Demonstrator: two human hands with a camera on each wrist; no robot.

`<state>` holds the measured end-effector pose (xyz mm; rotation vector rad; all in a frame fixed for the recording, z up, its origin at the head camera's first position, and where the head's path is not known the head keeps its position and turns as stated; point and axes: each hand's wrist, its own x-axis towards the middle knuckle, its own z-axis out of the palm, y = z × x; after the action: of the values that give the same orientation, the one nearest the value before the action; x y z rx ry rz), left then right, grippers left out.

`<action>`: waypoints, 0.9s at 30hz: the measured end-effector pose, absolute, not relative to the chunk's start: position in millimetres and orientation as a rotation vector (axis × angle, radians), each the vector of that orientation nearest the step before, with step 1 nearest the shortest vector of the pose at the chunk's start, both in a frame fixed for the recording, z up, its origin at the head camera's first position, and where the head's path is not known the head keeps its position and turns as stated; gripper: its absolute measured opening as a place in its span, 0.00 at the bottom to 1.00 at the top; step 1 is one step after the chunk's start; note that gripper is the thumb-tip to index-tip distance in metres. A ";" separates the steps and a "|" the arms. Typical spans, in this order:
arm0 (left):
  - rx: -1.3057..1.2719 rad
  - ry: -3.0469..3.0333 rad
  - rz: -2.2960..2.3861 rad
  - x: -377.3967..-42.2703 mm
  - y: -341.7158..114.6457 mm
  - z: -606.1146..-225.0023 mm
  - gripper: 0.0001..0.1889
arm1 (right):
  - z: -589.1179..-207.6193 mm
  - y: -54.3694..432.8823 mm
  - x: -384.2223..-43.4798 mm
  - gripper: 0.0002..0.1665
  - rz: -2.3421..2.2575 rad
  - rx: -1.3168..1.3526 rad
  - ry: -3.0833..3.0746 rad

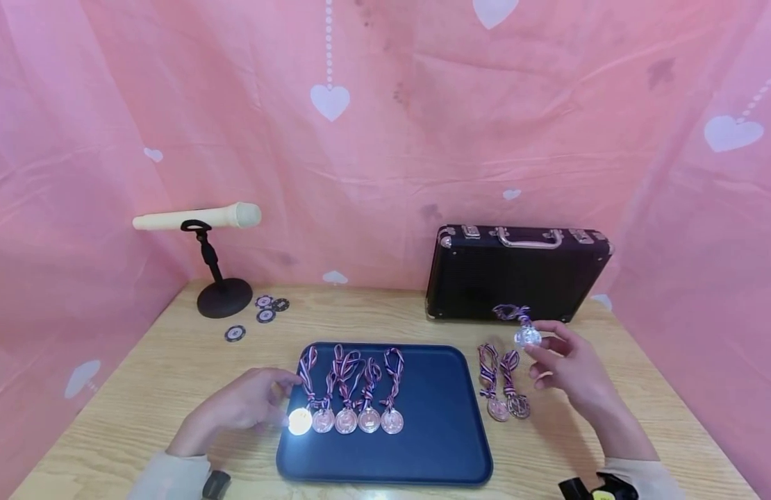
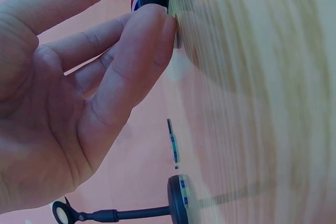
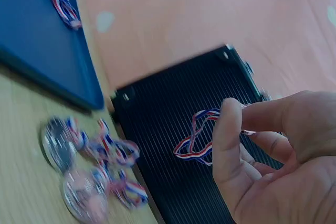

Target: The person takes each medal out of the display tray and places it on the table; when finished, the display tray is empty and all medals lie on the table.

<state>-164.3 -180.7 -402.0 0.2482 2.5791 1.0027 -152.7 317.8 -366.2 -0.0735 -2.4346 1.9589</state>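
Observation:
My right hand (image 1: 569,361) pinches a silver-looking medal (image 1: 527,337) between thumb and fingertips, raised in front of the black case. Its red, white and blue ribbon (image 3: 197,142) dangles in a loop in the right wrist view. Two more medals (image 1: 498,410) lie on the table below that hand, ribbons pointing away. On the blue tray (image 1: 435,444), several medals stand side by side in a row, the leftmost medal (image 1: 300,421) shining brightly. My left hand (image 1: 248,401) is at the tray's left edge, fingertips (image 2: 152,30) right against its side in the left wrist view.
The black case (image 1: 517,271) with a metal handle stands upright at the back right. A white microphone (image 1: 198,217) rests on a black stand (image 1: 225,298) at the back left, with several poker chips (image 1: 266,316) beside it. A pink curtain (image 1: 385,173) hangs behind the wooden table (image 1: 192,375).

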 end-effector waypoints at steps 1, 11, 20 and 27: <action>0.250 2.577 0.999 -164.7 -180.6 -402.1 0.31 | -367.1 323.6 -152.2 0.20 1.942 -0.103 -2.431; 0.265 2.590 0.977 -165.6 -181.2 -401.5 0.31 | -407.2 366.2 -142.5 0.28 1.622 -0.175 -2.827; 0.293 2.570 1.025 -165.0 -181.8 -400.8 0.32 | -408.1 375.9 -135.2 0.26 1.718 -0.083 -2.917; 0.263 2.564 1.027 -164.2 -182.1 -402.2 0.32 | -408.6 378.5 -131.2 0.25 1.694 0.027 -2.966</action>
<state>-164.2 -182.1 -402.2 0.2627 2.5638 1.0274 -131.2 378.5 -408.6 0.0273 -2.9659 1.6939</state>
